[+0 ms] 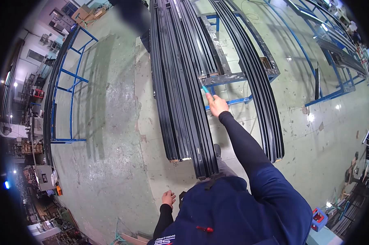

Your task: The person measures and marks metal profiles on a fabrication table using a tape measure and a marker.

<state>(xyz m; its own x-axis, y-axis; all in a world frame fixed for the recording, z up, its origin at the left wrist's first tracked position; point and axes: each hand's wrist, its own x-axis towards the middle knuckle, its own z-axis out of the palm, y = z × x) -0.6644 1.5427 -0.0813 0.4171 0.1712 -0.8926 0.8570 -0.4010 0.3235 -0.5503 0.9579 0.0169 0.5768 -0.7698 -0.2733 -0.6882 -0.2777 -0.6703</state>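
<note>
Pinching teal pen (204,90) in right hand (217,105), centre frame, against black rails (177,81); might skid off narrow edge; left hand (168,199) idle, loosely open.

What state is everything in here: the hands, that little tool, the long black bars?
right hand: stretched forward, gripping the teal tool.
teal tool: held, tip pointing toward the black profiles.
left hand: low at the side, open, empty.
black profiles: lying lengthwise, stacked on the blue rack.
blue rack: upright, loaded.
</note>
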